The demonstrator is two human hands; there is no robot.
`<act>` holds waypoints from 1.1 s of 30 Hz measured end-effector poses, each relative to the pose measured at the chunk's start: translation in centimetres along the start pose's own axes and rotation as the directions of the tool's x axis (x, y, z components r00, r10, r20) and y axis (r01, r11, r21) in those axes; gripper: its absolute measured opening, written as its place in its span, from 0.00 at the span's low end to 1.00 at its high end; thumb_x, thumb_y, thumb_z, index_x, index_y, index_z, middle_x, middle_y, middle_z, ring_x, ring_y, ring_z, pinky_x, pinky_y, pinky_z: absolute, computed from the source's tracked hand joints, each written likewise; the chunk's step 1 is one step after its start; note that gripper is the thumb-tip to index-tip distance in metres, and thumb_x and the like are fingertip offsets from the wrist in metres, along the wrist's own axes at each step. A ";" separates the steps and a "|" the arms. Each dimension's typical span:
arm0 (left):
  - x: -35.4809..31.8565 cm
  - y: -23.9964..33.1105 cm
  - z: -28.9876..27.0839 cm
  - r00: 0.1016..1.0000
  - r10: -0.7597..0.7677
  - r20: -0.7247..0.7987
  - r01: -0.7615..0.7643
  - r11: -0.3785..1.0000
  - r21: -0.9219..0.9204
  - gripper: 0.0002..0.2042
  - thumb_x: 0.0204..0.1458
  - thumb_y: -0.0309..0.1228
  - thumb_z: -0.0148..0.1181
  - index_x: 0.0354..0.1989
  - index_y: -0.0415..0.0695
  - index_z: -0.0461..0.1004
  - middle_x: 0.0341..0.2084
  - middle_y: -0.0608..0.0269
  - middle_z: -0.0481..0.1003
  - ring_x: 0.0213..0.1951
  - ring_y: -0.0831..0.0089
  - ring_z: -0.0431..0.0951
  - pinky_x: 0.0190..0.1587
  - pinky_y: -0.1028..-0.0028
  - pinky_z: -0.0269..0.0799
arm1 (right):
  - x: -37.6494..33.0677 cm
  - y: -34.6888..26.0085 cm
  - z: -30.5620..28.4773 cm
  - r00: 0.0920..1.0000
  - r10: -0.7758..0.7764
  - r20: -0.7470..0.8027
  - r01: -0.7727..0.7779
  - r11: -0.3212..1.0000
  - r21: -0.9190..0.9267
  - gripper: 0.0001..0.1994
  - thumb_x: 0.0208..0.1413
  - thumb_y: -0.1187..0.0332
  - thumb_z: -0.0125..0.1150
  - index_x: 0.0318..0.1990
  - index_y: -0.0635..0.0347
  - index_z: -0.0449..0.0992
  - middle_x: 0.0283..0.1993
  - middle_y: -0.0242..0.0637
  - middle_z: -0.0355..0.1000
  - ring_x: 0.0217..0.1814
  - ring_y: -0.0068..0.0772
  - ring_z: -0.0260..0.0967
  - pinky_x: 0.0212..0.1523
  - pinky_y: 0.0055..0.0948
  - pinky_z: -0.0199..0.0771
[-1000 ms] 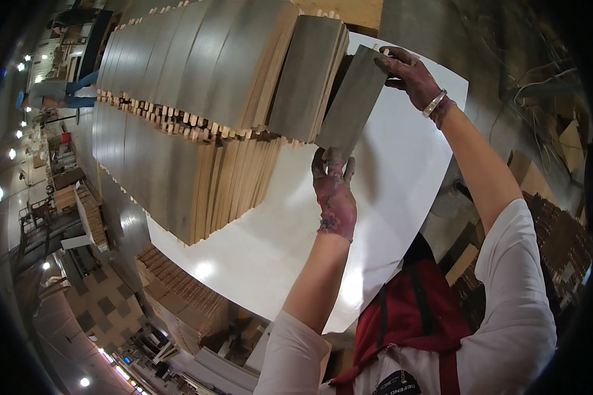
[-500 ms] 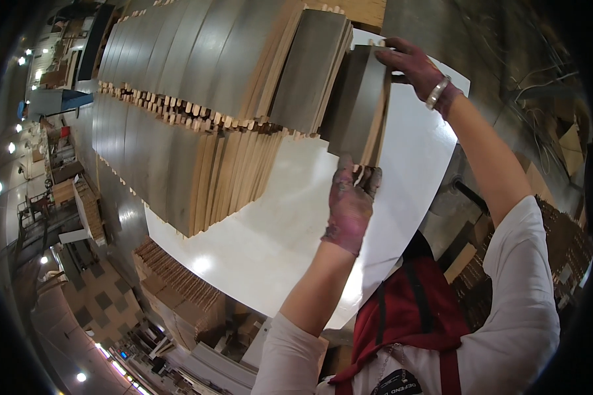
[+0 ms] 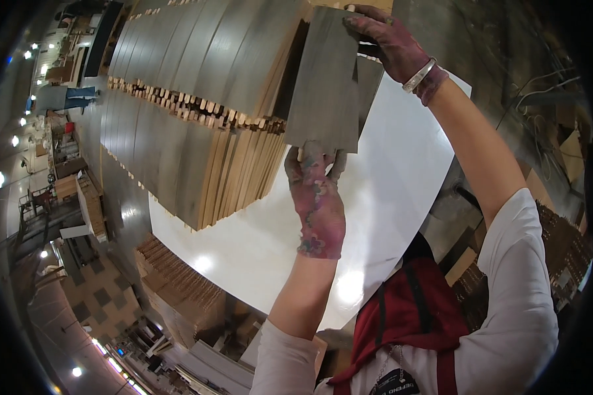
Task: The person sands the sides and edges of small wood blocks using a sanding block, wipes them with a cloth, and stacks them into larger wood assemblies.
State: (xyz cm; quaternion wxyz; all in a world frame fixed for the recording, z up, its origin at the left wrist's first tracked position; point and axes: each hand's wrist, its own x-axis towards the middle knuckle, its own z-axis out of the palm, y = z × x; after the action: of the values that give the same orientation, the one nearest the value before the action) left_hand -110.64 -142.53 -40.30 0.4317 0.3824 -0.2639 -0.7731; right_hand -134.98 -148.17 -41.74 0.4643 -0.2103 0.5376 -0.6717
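A grey wooden panel (image 3: 324, 85) is held between my two hands, its broad face turned up. My left hand (image 3: 319, 204), in a stained pink flowered glove, has its fingers closed around the panel's near end. The far end is gripped by my right hand (image 3: 395, 49), in the same kind of glove with a bracelet at the wrist. Partly under the held panel, another grey panel (image 3: 369, 85) shows at its right. Directly left stands a far row of grey panels (image 3: 211, 56) on edge, with pale wooden tabs at their ends. A second row (image 3: 155, 155) stands nearer.
The rows stand on a white tabletop (image 3: 395, 178). Stacked brown cardboard (image 3: 178, 289) lies beyond its left edge, and more stacked pieces (image 3: 563, 243) are at the right. Cables (image 3: 547, 89) hang or lie at the far right. A person (image 3: 62, 97) is in the left distance.
Both hands have moved left with a panel, toward the far row. Its broad grey face now shows more fully, and another panel is visible behind it.
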 end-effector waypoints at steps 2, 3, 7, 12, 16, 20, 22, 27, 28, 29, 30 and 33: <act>-0.4 -0.3 0.0 1.000 0.011 -0.021 -0.012 0.999 -0.041 0.25 0.50 0.25 0.55 0.57 0.45 0.56 0.47 0.62 0.67 0.47 0.69 0.71 0.55 0.59 0.69 | -0.6 0.0 -0.1 1.000 0.025 0.004 -0.025 1.000 -0.018 0.25 0.55 0.56 0.58 0.58 0.53 0.65 0.51 0.26 0.69 0.52 0.20 0.64 0.51 0.29 0.63; -0.5 -0.4 0.1 0.999 0.019 0.034 -0.019 1.000 0.021 0.26 0.50 0.24 0.55 0.58 0.46 0.56 0.48 0.62 0.67 0.48 0.68 0.70 0.55 0.60 0.67 | -0.3 0.3 -0.4 1.000 0.007 -0.007 -0.007 0.998 0.064 0.26 0.51 0.57 0.62 0.55 0.60 0.66 0.46 0.32 0.71 0.46 0.26 0.67 0.47 0.28 0.67; 0.5 0.9 -0.4 0.995 0.096 0.026 -0.096 0.995 0.021 0.26 0.52 0.30 0.54 0.60 0.46 0.55 0.51 0.63 0.64 0.52 0.67 0.66 0.57 0.60 0.63 | -0.1 0.3 -0.6 1.000 0.028 0.011 -0.029 0.992 0.121 0.22 0.54 0.56 0.60 0.53 0.55 0.67 0.46 0.26 0.70 0.48 0.21 0.66 0.49 0.28 0.66; 3.1 3.1 -0.4 0.981 0.100 0.167 -0.124 0.982 0.142 0.29 0.54 0.37 0.54 0.62 0.44 0.50 0.56 0.60 0.61 0.56 0.66 0.63 0.59 0.59 0.60 | 2.4 1.0 -0.4 0.994 -0.099 -0.048 0.106 0.980 0.166 0.25 0.52 0.63 0.62 0.55 0.65 0.66 0.41 0.37 0.71 0.41 0.29 0.69 0.43 0.28 0.70; 2.8 3.4 -1.1 0.987 0.060 0.146 -0.096 0.963 0.252 0.30 0.55 0.43 0.56 0.60 0.40 0.53 0.59 0.55 0.59 0.58 0.63 0.61 0.60 0.56 0.58 | 1.1 -0.6 0.4 0.918 -0.396 -0.020 0.240 0.597 -0.765 0.30 0.51 0.58 0.62 0.58 0.69 0.63 0.43 0.49 0.72 0.43 0.42 0.71 0.46 0.34 0.71; 3.2 2.2 -0.9 0.767 0.561 0.311 -0.535 0.290 0.794 0.33 0.50 0.43 0.61 0.59 0.37 0.56 0.60 0.51 0.57 0.60 0.54 0.58 0.61 0.54 0.56 | 1.3 -0.5 0.2 0.939 -0.343 0.040 0.292 0.728 -0.621 0.30 0.52 0.59 0.62 0.59 0.67 0.62 0.38 0.46 0.72 0.37 0.35 0.71 0.37 0.30 0.72; 3.7 2.0 0.1 0.605 0.544 0.582 -0.649 -0.086 0.756 0.37 0.44 0.38 0.67 0.61 0.39 0.55 0.58 0.53 0.58 0.60 0.51 0.58 0.61 0.55 0.58 | 0.4 -1.8 1.3 0.996 -0.085 0.002 0.077 0.890 -0.449 0.29 0.53 0.61 0.62 0.59 0.66 0.62 0.33 0.39 0.71 0.31 0.28 0.70 0.29 0.26 0.72; 4.7 2.1 1.6 0.657 0.267 0.705 -0.576 -0.425 0.698 0.28 0.36 0.34 0.70 0.51 0.46 0.74 0.59 0.57 0.58 0.60 0.50 0.56 0.60 0.60 0.61 | 1.3 -1.4 -0.5 0.998 -0.047 -0.041 0.034 0.961 -0.275 0.27 0.52 0.63 0.63 0.57 0.63 0.62 0.32 0.33 0.70 0.27 0.22 0.69 0.23 0.22 0.69; 4.8 2.1 1.4 0.652 0.270 0.709 -0.573 -0.438 0.693 0.30 0.36 0.35 0.70 0.53 0.46 0.72 0.59 0.56 0.57 0.60 0.50 0.56 0.60 0.60 0.62 | 1.1 -1.5 -0.6 0.998 -0.053 -0.040 0.038 0.955 -0.296 0.27 0.53 0.60 0.62 0.58 0.63 0.62 0.35 0.35 0.71 0.31 0.25 0.70 0.27 0.24 0.70; 4.9 2.0 1.2 0.646 0.273 0.712 -0.569 -0.450 0.688 0.31 0.36 0.35 0.70 0.55 0.46 0.71 0.59 0.56 0.57 0.60 0.51 0.57 0.60 0.61 0.62 | 0.6 -1.6 -0.6 0.998 -0.058 -0.038 0.043 0.948 -0.315 0.28 0.54 0.58 0.61 0.58 0.62 0.62 0.37 0.38 0.72 0.35 0.27 0.70 0.31 0.27 0.72; 4.9 2.1 1.2 0.641 0.276 0.716 -0.564 -0.464 0.683 0.33 0.36 0.35 0.70 0.56 0.46 0.69 0.59 0.56 0.57 0.60 0.52 0.57 0.59 0.62 0.62 | 0.4 -1.7 -0.5 0.997 -0.064 -0.036 0.049 0.941 -0.335 0.29 0.54 0.55 0.60 0.58 0.62 0.63 0.40 0.40 0.72 0.39 0.30 0.71 0.36 0.29 0.73; 4.8 3.7 2.6 0.736 0.285 0.614 -0.401 -0.547 0.734 0.38 0.36 0.36 0.71 0.61 0.48 0.64 0.59 0.55 0.57 0.59 0.52 0.58 0.59 0.61 0.63 | 0.3 -1.4 -0.7 1.000 -0.012 -0.006 0.012 0.997 -0.079 0.26 0.51 0.60 0.64 0.55 0.62 0.65 0.46 0.36 0.71 0.45 0.27 0.70 0.46 0.29 0.73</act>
State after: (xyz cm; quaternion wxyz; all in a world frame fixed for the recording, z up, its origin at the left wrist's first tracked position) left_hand -112.64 -148.26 -37.86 0.1683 0.4041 -0.8990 -0.0127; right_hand -136.17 -148.07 -40.78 0.4498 -0.2295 0.5641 -0.6533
